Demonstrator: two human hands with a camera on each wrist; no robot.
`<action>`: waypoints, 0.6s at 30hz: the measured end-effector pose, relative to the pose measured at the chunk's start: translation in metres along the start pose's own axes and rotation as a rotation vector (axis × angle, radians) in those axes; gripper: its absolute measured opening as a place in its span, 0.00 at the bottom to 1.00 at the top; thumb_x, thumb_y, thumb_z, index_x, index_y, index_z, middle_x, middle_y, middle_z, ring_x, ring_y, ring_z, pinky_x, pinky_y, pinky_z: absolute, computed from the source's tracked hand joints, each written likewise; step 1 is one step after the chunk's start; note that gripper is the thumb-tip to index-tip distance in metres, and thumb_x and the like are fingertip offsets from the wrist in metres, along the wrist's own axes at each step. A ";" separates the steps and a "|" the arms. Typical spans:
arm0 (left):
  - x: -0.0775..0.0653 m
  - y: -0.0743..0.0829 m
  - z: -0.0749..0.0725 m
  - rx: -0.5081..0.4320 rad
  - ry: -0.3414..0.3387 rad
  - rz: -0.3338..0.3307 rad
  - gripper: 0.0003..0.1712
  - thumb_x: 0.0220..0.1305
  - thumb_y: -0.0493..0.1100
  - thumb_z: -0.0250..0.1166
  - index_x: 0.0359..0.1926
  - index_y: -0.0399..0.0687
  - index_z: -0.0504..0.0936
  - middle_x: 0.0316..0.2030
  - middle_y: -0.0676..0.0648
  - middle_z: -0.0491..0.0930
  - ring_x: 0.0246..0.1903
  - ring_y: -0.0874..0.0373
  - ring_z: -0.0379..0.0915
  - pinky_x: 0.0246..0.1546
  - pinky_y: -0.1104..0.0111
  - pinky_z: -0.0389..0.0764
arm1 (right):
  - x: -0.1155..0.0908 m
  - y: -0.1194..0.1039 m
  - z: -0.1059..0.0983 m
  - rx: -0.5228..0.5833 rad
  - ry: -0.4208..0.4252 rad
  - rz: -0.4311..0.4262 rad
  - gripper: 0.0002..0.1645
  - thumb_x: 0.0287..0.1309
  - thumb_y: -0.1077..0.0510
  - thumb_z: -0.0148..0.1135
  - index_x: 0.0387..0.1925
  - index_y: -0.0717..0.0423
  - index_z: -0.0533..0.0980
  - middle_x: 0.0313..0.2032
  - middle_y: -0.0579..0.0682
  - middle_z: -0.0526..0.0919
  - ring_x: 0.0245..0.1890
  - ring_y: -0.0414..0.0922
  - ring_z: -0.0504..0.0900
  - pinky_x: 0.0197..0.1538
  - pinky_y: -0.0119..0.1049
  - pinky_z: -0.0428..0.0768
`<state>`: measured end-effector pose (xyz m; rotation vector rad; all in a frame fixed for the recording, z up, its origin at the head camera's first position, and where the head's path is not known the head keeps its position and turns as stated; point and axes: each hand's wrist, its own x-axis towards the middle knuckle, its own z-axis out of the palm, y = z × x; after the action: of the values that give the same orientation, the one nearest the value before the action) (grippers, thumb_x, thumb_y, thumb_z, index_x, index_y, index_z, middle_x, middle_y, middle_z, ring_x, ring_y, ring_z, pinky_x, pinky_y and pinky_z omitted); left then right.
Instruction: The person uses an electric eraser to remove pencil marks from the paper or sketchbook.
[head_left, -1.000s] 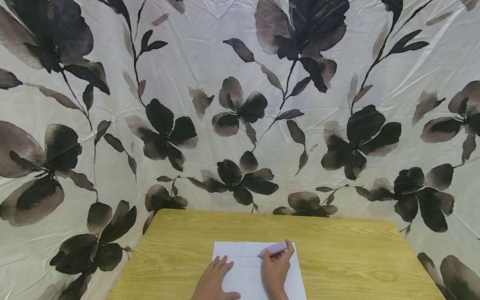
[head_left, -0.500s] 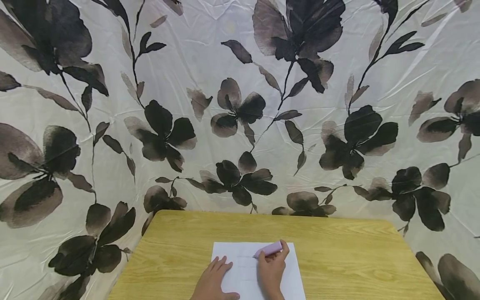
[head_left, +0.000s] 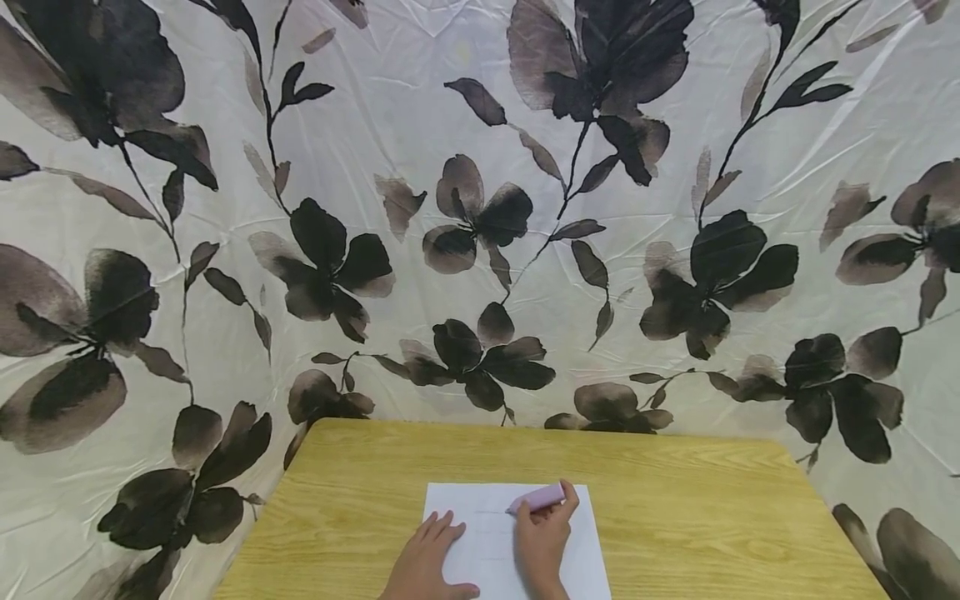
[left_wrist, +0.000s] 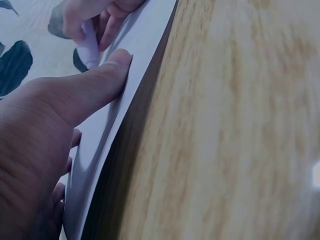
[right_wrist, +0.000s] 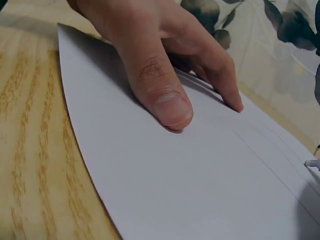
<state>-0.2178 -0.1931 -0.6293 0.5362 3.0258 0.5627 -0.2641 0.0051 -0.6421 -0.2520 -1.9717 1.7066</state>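
A white sheet of paper (head_left: pixel 491 575) lies on the wooden table, with several thin lines drawn across it. My left hand (head_left: pixel 429 560) rests on its left side, fingers spread and thumb out; in the left wrist view the thumb (left_wrist: pixel 117 62) presses near the paper's lifted edge. My right hand (head_left: pixel 546 537) grips a thick lilac pen (head_left: pixel 538 497), slanted with its tip at the right part of the top line. In the right wrist view only the pen tip (right_wrist: pixel 312 163) shows at the right edge, and the left hand (right_wrist: pixel 150 55) lies across the sheet.
The yellow wood-grain table (head_left: pixel 697 508) extends to both sides of the paper and behind it. A white cloth (head_left: pixel 420 275) with dark flower prints hangs behind the table and along its sides. The sheet's near edge (left_wrist: pixel 107 150) curls up slightly off the tabletop.
My right hand has moved a little to the left along the top line with the pen, and has stayed there over the last half second. The left hand keeps its place.
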 end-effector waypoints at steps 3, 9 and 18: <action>0.000 0.001 0.000 0.002 0.001 0.006 0.58 0.41 0.81 0.62 0.63 0.44 0.74 0.64 0.38 0.68 0.66 0.36 0.58 0.64 0.47 0.62 | 0.000 -0.002 -0.001 0.007 -0.001 0.007 0.46 0.47 0.72 0.65 0.65 0.58 0.54 0.27 0.51 0.78 0.22 0.41 0.77 0.24 0.30 0.78; -0.001 -0.001 0.002 0.005 0.046 0.030 0.58 0.41 0.81 0.63 0.62 0.43 0.75 0.63 0.38 0.69 0.65 0.36 0.60 0.63 0.47 0.64 | 0.011 -0.010 -0.001 0.074 0.018 0.057 0.47 0.49 0.73 0.64 0.66 0.58 0.51 0.30 0.56 0.79 0.24 0.43 0.76 0.25 0.30 0.77; 0.000 -0.001 0.000 -0.013 0.021 0.017 0.58 0.41 0.82 0.62 0.63 0.43 0.74 0.64 0.37 0.69 0.65 0.35 0.59 0.63 0.46 0.63 | 0.010 0.001 -0.001 -0.011 -0.003 0.080 0.46 0.47 0.72 0.64 0.66 0.57 0.53 0.25 0.50 0.77 0.21 0.40 0.76 0.23 0.29 0.77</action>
<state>-0.2185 -0.1935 -0.6298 0.5601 3.0381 0.5927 -0.2726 0.0104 -0.6404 -0.3371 -1.9983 1.7469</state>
